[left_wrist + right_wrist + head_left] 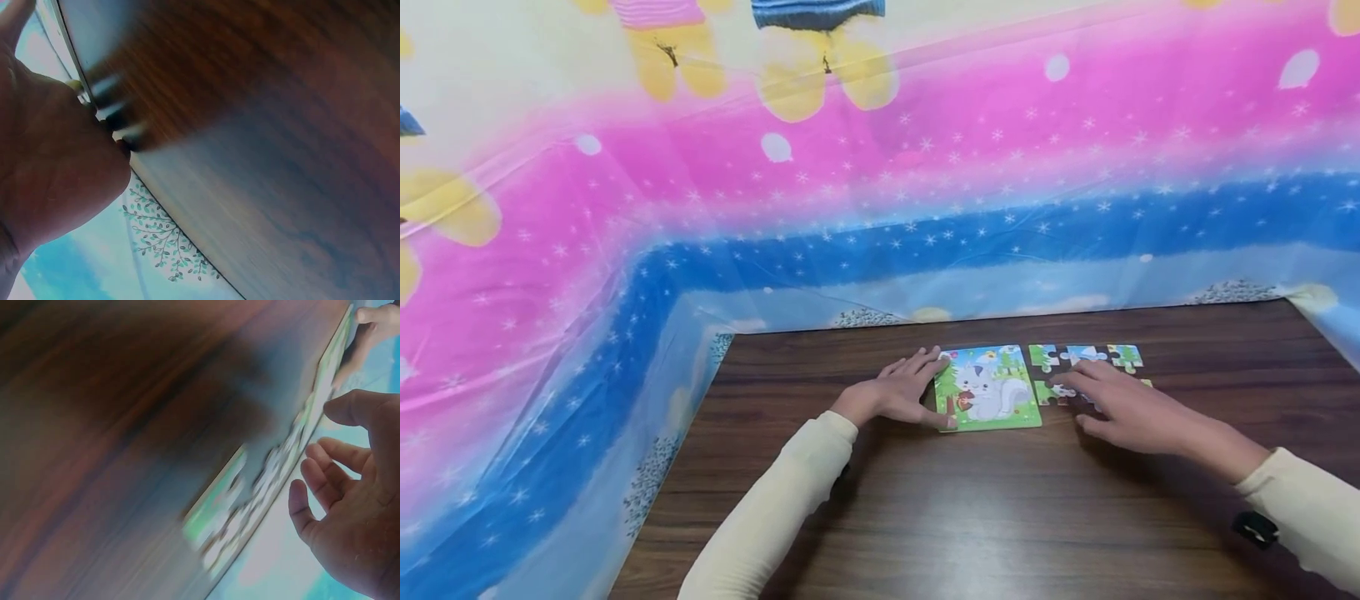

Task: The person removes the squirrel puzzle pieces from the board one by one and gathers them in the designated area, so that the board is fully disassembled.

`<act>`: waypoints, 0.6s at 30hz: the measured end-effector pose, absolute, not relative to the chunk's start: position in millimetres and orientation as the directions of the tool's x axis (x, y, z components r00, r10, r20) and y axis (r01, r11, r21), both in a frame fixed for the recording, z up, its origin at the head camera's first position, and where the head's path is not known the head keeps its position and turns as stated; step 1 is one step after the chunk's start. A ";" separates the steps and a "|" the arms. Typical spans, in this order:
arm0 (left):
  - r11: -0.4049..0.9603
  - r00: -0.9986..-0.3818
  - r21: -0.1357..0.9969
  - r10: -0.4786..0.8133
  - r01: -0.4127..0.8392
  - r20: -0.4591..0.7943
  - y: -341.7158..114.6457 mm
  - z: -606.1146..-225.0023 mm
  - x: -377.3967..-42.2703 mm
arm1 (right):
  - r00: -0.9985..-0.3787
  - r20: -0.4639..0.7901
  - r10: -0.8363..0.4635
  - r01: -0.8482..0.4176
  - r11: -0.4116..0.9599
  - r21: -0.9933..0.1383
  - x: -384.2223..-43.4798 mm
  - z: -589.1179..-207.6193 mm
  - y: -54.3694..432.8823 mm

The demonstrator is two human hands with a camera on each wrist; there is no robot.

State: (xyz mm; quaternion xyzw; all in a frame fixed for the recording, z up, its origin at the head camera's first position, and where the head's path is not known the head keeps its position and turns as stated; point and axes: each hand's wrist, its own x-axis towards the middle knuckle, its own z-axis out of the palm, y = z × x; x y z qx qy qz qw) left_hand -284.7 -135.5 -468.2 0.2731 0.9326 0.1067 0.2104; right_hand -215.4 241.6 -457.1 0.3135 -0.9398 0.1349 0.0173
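A square picture puzzle (pixel 996 396) of a grey-white squirrel lies flat on the wooden table. My left hand (pixel 898 393) rests at its left side with fingers spread, thumb at the near left corner and fingertips at the far left one. To the right of the picture lie several loose jigsaw pieces (pixel 1125 357) in two rows. Over the near row hovers my right hand (pixel 1127 410), its fingers loosely bent and partly hiding the pieces. In the right wrist view those fingers (pixel 319 478) hold nothing; whether a fingertip touches a piece cannot be told.
The dark wood table (pixel 940 517) extends toward me and to both sides. A pink, blue and cream patterned cloth (pixel 880 217) hangs along its back and left edges. A black strap (pixel 1255 528) shows at my right sleeve.
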 end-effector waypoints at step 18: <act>0.830 -0.759 0.334 0.549 0.446 -0.349 -135.5 -471.4 -286.7 | -0.787 0.047 -0.616 -0.599 0.743 -0.299 -229.9 -458.3 161.5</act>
